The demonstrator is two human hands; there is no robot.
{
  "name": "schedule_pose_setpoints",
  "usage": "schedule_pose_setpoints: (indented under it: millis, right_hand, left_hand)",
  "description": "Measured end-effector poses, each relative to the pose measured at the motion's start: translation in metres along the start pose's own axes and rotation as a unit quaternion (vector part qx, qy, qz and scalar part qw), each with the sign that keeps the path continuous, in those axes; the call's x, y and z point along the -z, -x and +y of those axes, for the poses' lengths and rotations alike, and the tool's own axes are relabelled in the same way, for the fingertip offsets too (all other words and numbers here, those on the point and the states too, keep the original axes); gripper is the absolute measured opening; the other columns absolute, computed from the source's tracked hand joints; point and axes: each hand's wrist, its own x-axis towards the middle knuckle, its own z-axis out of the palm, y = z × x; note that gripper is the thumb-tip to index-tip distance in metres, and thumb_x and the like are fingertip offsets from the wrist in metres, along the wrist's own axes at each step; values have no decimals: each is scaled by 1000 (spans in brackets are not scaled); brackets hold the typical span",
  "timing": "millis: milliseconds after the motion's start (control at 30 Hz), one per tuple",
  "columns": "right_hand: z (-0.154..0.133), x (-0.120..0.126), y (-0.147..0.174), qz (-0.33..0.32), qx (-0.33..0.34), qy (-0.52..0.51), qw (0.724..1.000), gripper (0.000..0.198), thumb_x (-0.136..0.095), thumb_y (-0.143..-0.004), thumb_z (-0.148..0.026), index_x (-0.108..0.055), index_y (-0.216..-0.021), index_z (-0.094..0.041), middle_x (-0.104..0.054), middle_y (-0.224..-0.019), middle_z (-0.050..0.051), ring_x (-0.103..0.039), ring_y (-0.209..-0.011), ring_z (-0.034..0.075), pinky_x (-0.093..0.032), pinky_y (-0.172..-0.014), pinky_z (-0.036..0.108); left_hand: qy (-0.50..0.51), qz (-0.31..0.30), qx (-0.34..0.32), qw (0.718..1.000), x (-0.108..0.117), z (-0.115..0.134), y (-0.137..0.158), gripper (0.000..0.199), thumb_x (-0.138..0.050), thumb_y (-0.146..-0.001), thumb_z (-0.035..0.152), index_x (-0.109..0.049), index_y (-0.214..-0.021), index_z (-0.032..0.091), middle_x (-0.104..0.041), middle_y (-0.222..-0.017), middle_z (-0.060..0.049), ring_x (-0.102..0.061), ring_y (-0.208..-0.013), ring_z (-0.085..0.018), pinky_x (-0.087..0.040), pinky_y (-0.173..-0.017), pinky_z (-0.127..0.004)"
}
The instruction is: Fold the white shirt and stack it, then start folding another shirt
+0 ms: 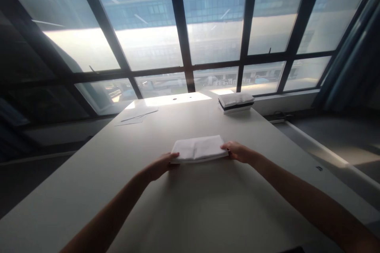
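Note:
Between my two hands is a folded white cloth, a flat rectangular bundle held level over the middle of the table. My left hand grips its left end, thumb on top and fingers underneath. At the right end my right hand holds it the same way, with the thumb pressed on the upper face. The fingers below the cloth are mostly hidden. Farther back on the right lies a stack of folded cloths, white above and below with a dark layer between.
The long white table reaches to the tall windows. Some sheets of paper lie at its far left. A dark curtain hangs on the right. Beyond the table's right edge, cables lie on the floor.

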Motion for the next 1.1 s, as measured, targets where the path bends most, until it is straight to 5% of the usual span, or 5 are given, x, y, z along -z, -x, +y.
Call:
schedule_pose_setpoints:
  millis: [133,333,500,800,1100]
  right_hand:
    - [7,3,7,9,28,-54,998,16,-69,-82,-19,-65,-97,-17,-72,-100,10,-69,-85,20,-64,-73,33]
    - [-17,52,14,71,107,-68,989,20,-64,-86,-21,-67,-106,-17,-72,-110,12,-69,-93,22,-62,-77,34]
    - [-88,122,-13,187,182,-28,965,23,-68,-81,-23,-69,-104,-19,-74,-107,10,-68,-92,21,-60,-67,27]
    - [-223,248,-134,395,267,81,876,7,-66,-73,-19,-66,-79,-16,-60,-65,-1,-56,-60,14,-47,-54,24]
    - [-187,303,-216,458,264,135,838,10,-69,-65,-24,-66,-65,-15,-54,-58,-4,-51,-62,15,-43,-57,26]
  left_hand:
    - [154,-27,56,986,-30,0,2,40,-85,-76,38,-72,-106,14,-75,-112,-13,-74,-102,-27,-61,-99,-39]
    - [124,-32,-22,992,-72,25,-37,40,-75,-89,37,-65,-123,18,-73,-119,-12,-74,-105,-27,-61,-98,-41]
    - [141,-27,-76,987,-114,95,-120,39,-78,-87,34,-62,-118,17,-73,-115,-11,-75,-95,-23,-61,-89,-38]
    - [103,44,-142,983,-186,203,-304,10,-74,-85,19,-69,-92,13,-72,-90,-7,-66,-81,-16,-51,-78,-29]
    - [-6,77,-111,991,-207,169,-377,18,-81,-81,25,-68,-81,13,-66,-73,-4,-60,-72,-17,-45,-66,-26]
